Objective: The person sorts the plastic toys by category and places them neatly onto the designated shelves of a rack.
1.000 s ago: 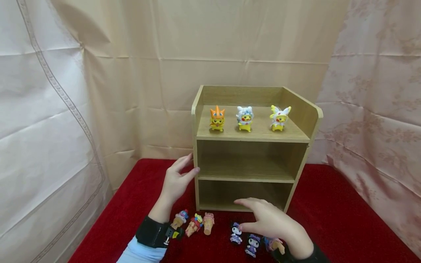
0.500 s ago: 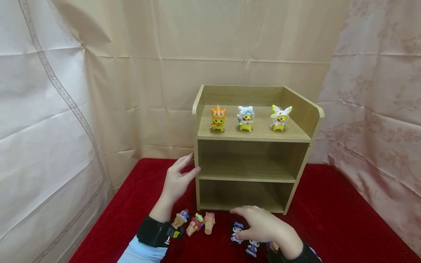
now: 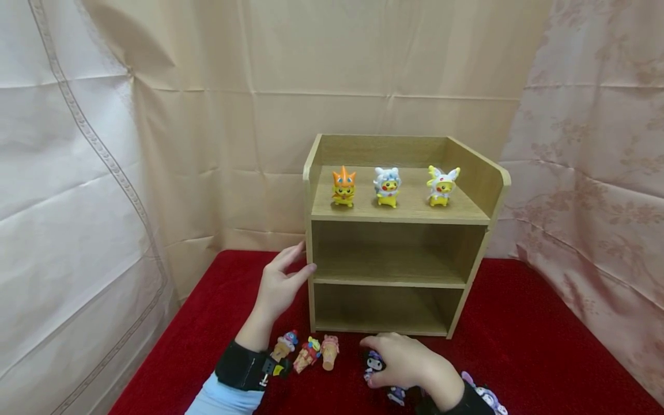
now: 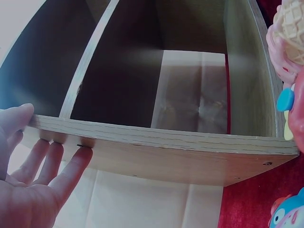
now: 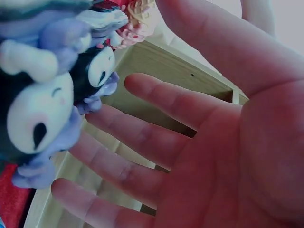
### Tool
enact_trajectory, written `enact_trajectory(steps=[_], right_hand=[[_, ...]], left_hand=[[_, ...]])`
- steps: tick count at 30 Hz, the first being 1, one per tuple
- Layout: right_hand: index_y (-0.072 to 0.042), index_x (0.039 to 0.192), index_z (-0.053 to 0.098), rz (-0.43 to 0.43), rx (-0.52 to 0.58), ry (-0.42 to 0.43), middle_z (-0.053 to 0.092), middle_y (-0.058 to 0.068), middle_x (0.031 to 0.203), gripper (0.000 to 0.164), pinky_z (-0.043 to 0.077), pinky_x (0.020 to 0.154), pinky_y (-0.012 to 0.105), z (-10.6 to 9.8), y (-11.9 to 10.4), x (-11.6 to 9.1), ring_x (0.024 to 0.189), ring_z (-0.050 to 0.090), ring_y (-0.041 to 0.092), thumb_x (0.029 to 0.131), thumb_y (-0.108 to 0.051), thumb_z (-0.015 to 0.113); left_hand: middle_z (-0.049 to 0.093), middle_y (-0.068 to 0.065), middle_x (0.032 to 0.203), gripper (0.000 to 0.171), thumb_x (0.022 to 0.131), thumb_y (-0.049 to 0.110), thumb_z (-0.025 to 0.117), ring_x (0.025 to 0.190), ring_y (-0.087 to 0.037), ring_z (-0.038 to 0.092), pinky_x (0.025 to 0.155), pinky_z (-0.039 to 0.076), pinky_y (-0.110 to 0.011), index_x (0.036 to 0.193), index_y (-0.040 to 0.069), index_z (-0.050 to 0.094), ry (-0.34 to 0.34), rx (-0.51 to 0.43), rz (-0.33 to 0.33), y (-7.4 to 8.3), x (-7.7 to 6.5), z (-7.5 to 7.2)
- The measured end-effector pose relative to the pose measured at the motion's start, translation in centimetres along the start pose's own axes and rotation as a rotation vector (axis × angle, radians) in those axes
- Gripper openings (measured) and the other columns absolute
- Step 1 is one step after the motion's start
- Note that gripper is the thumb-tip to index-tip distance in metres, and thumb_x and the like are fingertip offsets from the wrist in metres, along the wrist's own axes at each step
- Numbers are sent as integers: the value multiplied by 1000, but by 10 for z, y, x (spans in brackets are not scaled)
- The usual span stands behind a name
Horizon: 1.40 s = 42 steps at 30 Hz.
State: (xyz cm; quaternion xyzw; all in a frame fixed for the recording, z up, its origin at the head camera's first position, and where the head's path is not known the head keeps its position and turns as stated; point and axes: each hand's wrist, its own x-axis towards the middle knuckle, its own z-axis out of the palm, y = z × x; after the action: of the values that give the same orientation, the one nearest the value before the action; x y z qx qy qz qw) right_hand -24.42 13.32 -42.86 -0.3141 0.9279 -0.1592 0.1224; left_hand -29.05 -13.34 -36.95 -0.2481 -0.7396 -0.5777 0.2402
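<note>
Black-and-purple figurines [image 3: 374, 364]: two, lower centre of the frame, on the red-covered bench [image 3: 207, 346]. Purple-and-white figurine [image 3: 489, 399]: one, lower right. Cone figurines [image 3: 307, 356]: three, lower centre-left. Wooden shelf unit [image 3: 389, 271]: one, three tiers, right of centre; top tier holds three yellow figurines [image 3: 387, 193], upright. Right hand [image 3: 410, 360]: fingers spread wide over the black-and-purple pair; contact cannot be told. Left hand [image 3: 277, 288]: fingers extended, touching the unit's outer side, thumb at its front edge.
</note>
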Motion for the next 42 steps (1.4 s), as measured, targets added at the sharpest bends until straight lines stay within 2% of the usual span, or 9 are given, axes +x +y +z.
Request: enact_trajectory(steps=[11, 20, 28, 35, 38, 42], right_hand=[[-16, 127, 60, 39, -16, -37, 62, 0, 119, 58, 51, 84, 44, 4, 1, 3, 106, 55, 17, 76, -38, 78], [-18, 124, 62, 26, 12, -58, 63, -4, 115, 51, 52, 80, 39, 7, 6, 6, 101, 56, 10, 78, -32, 77], [-20, 119, 64, 0, -7, -45, 64, -7, 111, 44, 52, 79, 38, 7, 9, 7, 99, 56, 9, 78, -29, 77], [-20, 119, 65, 9, 10, -51, 63, -7, 109, 43, 52, 79, 37, 5, 7, 5, 99, 56, 9, 79, -30, 76], [-19, 119, 65, 10, 17, -50, 63, -7, 109, 43, 52, 79, 37, 4, 7, 4, 99, 56, 9, 79, -30, 76], [-19, 118, 65, 0, 19, -45, 64, -8, 108, 42, 52, 80, 37, 4, 8, 4, 98, 56, 8, 79, -30, 76]], left_hand=[[55, -14, 128, 51, 87, 2, 69, 116, -21, 51, 81, 54, -34, 135, 0, 51, 3, 7, 4, 0, 0, 0], [55, -15, 129, 51, 87, 2, 69, 116, -28, 51, 81, 54, -35, 135, 0, 51, -2, 1, 11, -2, 0, 0], [54, -15, 129, 51, 87, 2, 69, 117, -32, 49, 80, 54, -35, 135, 0, 51, -1, -2, 11, -2, 0, 0], [55, -13, 129, 52, 88, 2, 68, 114, -16, 52, 80, 54, -33, 136, 2, 50, -4, 5, -2, 0, -1, 0], [55, -14, 128, 51, 87, 2, 68, 114, -18, 52, 80, 54, -33, 136, 1, 51, -1, 10, 0, 0, -1, 0], [55, -14, 128, 51, 87, 2, 69, 116, -28, 51, 80, 54, -34, 135, 1, 51, 0, 5, 2, 0, -1, 0]])
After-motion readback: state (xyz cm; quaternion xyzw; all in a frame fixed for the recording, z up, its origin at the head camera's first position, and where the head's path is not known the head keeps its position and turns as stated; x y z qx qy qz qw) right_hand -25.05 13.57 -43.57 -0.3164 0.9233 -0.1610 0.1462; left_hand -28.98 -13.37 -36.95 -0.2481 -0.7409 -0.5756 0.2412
